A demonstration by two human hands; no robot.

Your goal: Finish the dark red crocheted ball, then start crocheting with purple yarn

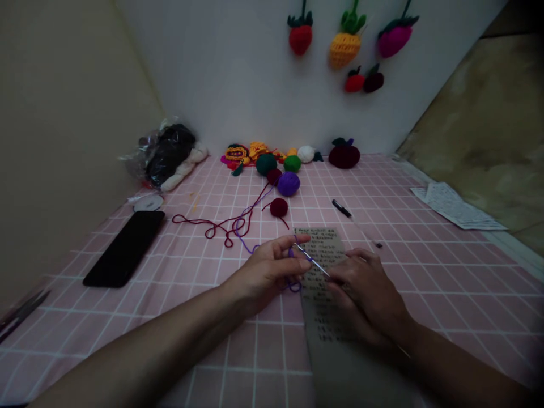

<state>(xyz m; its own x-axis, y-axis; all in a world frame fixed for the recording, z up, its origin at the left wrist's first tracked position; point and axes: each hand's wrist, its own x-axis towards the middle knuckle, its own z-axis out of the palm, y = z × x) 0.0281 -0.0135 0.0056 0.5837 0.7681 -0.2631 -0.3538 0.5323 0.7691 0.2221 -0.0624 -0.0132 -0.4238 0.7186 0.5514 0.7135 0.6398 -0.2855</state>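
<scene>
Purple yarn (294, 290) pinched in left hand (272, 266) at written sheet's (325, 317) left edge, right hand (369, 292) clamped on metal hook (312, 260); slack tension could drop loops, crossed dark-red strand (199, 221) could snag feed.

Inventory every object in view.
crocheted fruits: five, mixed, top
plastic bag: one, clear, back left
bundle: one, white, back left
phone: one, black, left
disc: one, pale, left
blurred item: one, dark, left edge
balls: about six, mixed, back
crocheted pieces: several, multicoloured, back
plump piece: one, maroon, back right
yarn strands: some, maroon/purple, centre
pen: one, black, right
papers: uncounted, white, right
written sheet: one, grey, centre
hook: one, silver, centre
tablecloth: one, pink, throughout
left hand: one, centre
right hand: one, right
</scene>
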